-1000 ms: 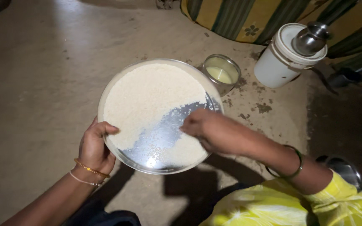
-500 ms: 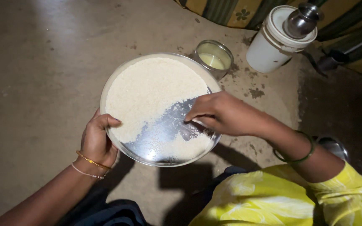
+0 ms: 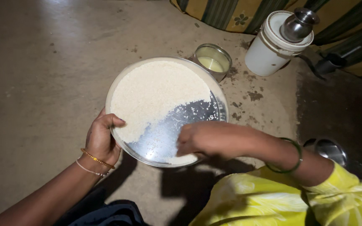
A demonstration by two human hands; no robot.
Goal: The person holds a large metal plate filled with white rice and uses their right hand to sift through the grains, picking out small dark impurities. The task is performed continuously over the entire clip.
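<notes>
Left hand (image 3: 101, 140) grips the rim of a round steel plate (image 3: 221, 113) of white rice; right hand (image 3: 200, 140), fingers loosely curled, holding nothing, sweeps grains. Best kept level.

Home, floor-level cooking spot: bare stained floor (image 3: 42, 83), steel plate (image 3: 221, 111) with white grain, small steel pot (image 3: 213, 61), white container (image 3: 273, 46), striped cushion (image 3: 231, 12).

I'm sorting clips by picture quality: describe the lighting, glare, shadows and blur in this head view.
Head view: a light from above falls on the steel plate and the white grain; glare streaks the bare metal; corners fall off dark; a hard shadow lies below the right hand, which is slightly motion-blurred; the left hand on the rim is sharp.
</notes>
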